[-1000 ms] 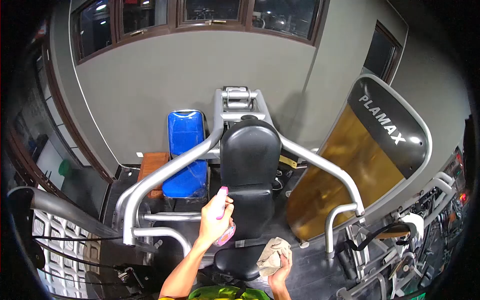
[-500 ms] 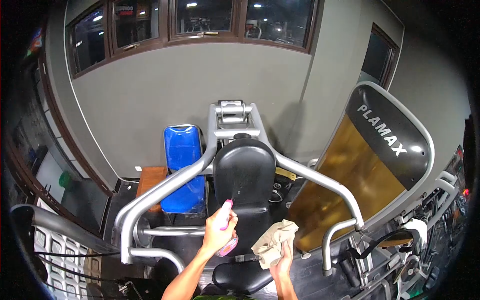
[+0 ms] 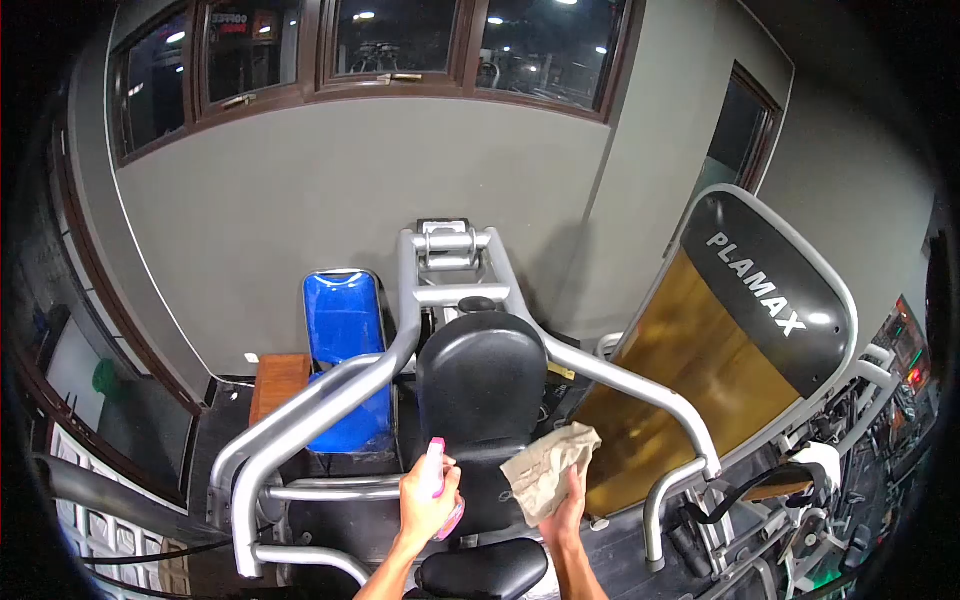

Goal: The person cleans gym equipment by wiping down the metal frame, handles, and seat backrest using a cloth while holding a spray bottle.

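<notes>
Spray bottle [image 3: 433, 472] at lower centre of the frame, gripped in the left hand [image 3: 428, 507]; black backrest [image 3: 482, 375] just up-frame.
Head view: the bottle's long axis runs nearly upright in the frame, its pink nozzle [image 3: 437, 444] over the backrest's lower left edge; whether they touch, I cannot tell. The right hand [image 3: 566, 507], lower and right of centre, grasps a crumpled cloth [image 3: 540, 470]; of the hands, the left looks nearer the backrest.

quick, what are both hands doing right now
Left hand: closed around a pink-and-white spray bottle.
Right hand: holding a crumpled beige cloth, not touching the bottle.
</notes>
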A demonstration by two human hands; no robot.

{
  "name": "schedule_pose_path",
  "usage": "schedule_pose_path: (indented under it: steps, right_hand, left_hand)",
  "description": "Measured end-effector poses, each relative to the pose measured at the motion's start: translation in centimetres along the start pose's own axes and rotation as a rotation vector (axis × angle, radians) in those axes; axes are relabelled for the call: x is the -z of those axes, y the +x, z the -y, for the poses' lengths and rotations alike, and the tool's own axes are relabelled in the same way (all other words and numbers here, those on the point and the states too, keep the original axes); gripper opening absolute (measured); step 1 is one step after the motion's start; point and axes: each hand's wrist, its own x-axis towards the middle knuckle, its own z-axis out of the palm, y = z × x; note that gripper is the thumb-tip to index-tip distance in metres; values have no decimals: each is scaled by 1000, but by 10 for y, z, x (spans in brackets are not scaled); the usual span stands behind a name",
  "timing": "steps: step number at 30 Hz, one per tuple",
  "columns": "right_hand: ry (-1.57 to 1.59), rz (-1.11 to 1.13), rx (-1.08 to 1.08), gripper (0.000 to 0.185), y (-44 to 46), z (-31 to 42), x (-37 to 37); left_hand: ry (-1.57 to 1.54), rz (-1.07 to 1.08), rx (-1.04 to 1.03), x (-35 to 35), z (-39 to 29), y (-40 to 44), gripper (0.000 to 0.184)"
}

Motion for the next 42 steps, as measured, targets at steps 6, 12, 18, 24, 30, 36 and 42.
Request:
schedule_pose_path:
  steps: [6,12,18,24,30,36,42]
  right_hand:
    - [-309,45,205,54,68,-3,-40]
    - [-1239,162,946,31,165,-12,-105]
    - [-1651,676,1206,28,176,-47,-169]
    - [-1813,1218,1173,30,161,-65,-175]
    - [-1698,973,1095,31,193,-14,-162]
    - [-1439,582,866,24,227,16,-96]
    - [-1567,206,566,23,224,14,-62]
  left_hand:
    - [36,-15,-75,2,27,0,9]
    - [-119,77,8,-1,4,-11,12]
    - [-126,176,23,3,-2,-17,13]
    - [-148,136,31,8,2,-18,15]
    - [-173,73,39,21,2,-12,15]
    - [-193,53,67,28,-4,-10,15]
    - [-213,86,72,28,-3,-11,14]
